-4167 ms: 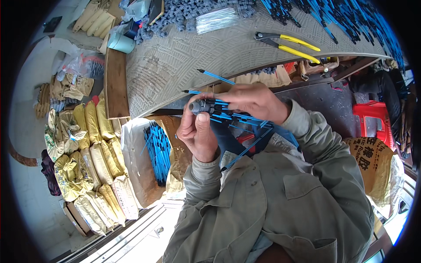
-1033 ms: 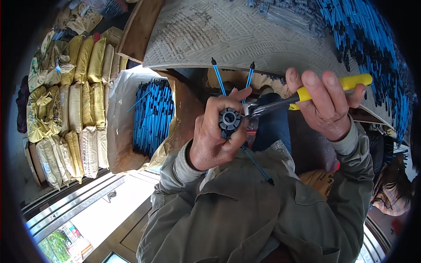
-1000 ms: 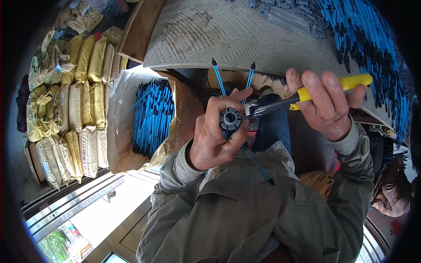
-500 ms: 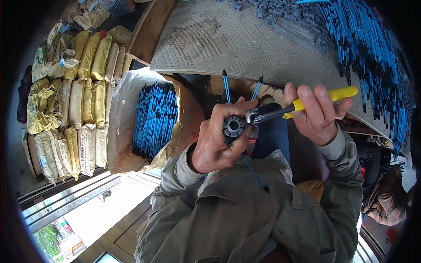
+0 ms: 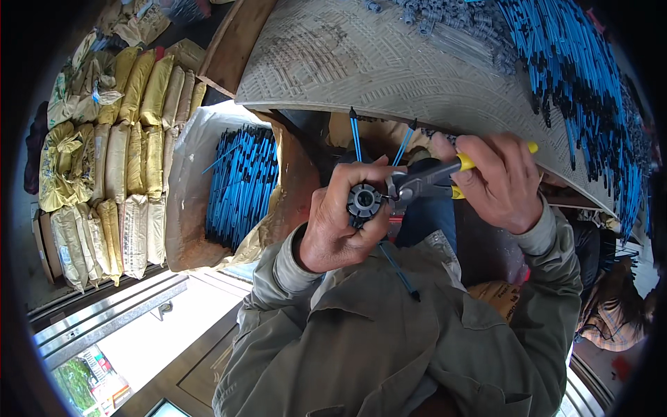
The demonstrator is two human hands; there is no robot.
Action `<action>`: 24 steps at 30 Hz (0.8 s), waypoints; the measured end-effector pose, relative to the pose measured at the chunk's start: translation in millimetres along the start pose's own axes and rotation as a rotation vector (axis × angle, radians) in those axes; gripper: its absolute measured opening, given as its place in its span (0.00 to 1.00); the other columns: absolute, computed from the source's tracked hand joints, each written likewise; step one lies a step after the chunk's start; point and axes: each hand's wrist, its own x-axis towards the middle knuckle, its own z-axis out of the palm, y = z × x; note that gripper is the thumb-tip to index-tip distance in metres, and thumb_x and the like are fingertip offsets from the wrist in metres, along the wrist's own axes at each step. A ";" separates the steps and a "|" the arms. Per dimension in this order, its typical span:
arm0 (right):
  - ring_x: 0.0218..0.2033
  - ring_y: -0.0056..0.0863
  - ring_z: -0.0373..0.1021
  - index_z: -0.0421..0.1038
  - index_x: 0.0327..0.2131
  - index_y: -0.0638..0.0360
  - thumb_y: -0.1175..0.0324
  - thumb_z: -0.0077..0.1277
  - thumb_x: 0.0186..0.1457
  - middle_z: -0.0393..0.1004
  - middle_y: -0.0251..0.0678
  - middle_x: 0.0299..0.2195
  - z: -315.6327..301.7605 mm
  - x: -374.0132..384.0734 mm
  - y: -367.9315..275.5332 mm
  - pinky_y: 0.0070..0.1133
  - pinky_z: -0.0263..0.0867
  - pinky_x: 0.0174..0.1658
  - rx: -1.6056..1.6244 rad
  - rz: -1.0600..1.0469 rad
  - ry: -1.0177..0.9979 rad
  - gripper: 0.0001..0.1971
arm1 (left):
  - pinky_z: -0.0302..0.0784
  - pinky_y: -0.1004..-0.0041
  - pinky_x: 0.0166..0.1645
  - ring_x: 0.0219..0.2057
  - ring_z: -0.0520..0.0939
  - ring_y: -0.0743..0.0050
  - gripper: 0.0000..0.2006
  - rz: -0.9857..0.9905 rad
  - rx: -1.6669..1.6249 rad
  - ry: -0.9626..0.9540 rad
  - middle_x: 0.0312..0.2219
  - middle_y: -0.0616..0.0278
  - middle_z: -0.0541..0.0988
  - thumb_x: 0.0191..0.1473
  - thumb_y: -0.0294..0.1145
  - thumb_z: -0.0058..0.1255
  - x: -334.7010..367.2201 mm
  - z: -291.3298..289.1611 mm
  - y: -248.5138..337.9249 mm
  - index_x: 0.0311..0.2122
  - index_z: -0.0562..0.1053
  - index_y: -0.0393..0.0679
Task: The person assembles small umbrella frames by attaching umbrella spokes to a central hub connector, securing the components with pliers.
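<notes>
The main change is found in the right hand: compared with half a second ago, its fingers are curled in around the yellow-handled pincers instead of being stretched out along them. The tool is also rolled, so that both yellow grips are exposed, standing apart, and its dark head is shown more broadly. The tip is held just beside the right side of the grey slotted fitting. A thin dark strand seems to be met there; whether the jaws are fully closed cannot be told.

Little change is seen in the left hand, by which the fitting is firmly wrapped, round end up, on the person's side of the near edge of the counter and apart from it. Black-tipped blue rods are left protruding, some toward that edge, one down over the jacket.

From this it may be judged that the pincers are being worked rather than merely positioned, with the fitting steadied against them.

Grey fittings are heaped well back from the near edge, a pile of blue rods is spread along the counter's right side, and more are gathered in an open sack beyond its near left corner.
</notes>
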 end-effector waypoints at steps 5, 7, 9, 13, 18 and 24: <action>0.31 0.33 0.68 0.65 0.34 0.64 0.62 0.59 0.45 0.67 0.35 0.35 -24.5 2.4 28.6 0.27 0.64 0.30 0.768 0.033 -0.575 0.18 | 0.70 0.75 0.46 0.41 0.77 0.70 0.22 -0.082 -0.071 -0.067 0.36 0.53 0.75 0.41 0.14 0.45 -3.8 5.0 1.8 0.45 0.63 0.34; 0.30 0.37 0.70 0.64 0.36 0.64 0.61 0.58 0.46 0.70 0.39 0.34 -23.5 2.4 42.8 0.28 0.66 0.32 1.267 0.041 -1.048 0.20 | 0.70 0.76 0.45 0.39 0.77 0.70 0.22 -0.078 -0.046 -0.125 0.36 0.54 0.75 0.40 0.15 0.49 -5.3 2.2 4.5 0.45 0.64 0.34; 0.30 0.37 0.70 0.63 0.38 0.65 0.61 0.58 0.47 0.70 0.40 0.34 -22.7 -11.8 42.0 0.28 0.66 0.32 1.443 0.162 -1.119 0.21 | 0.70 0.76 0.43 0.37 0.77 0.72 0.22 -0.032 0.003 -0.177 0.36 0.54 0.75 0.39 0.18 0.57 -0.2 3.9 5.4 0.44 0.67 0.34; 0.30 0.38 0.71 0.60 0.44 0.65 0.59 0.56 0.48 0.71 0.44 0.32 -5.5 -40.5 25.7 0.26 0.68 0.34 2.181 0.472 -1.333 0.25 | 0.71 0.78 0.33 0.29 0.77 0.75 0.28 0.090 -0.209 -0.248 0.32 0.59 0.77 0.32 0.27 0.68 11.5 12.4 1.8 0.43 0.71 0.35; 0.27 0.36 0.73 0.57 0.49 0.67 0.57 0.55 0.50 0.72 0.46 0.34 -35.4 -24.0 10.3 0.23 0.70 0.32 1.475 0.242 -0.817 0.30 | 0.71 0.78 0.33 0.28 0.77 0.75 0.32 0.176 -0.213 -0.224 0.35 0.58 0.78 0.25 0.35 0.70 9.6 6.9 -11.9 0.42 0.72 0.35; 0.27 0.34 0.73 0.55 0.51 0.67 0.63 0.61 0.44 0.70 0.46 0.39 -50.6 -38.3 -8.4 0.23 0.71 0.32 0.886 0.195 -0.436 0.34 | 0.69 0.75 0.35 0.33 0.75 0.70 0.34 -0.147 -0.242 -0.209 0.30 0.57 0.76 0.21 0.43 0.71 5.0 5.1 3.8 0.38 0.73 0.35</action>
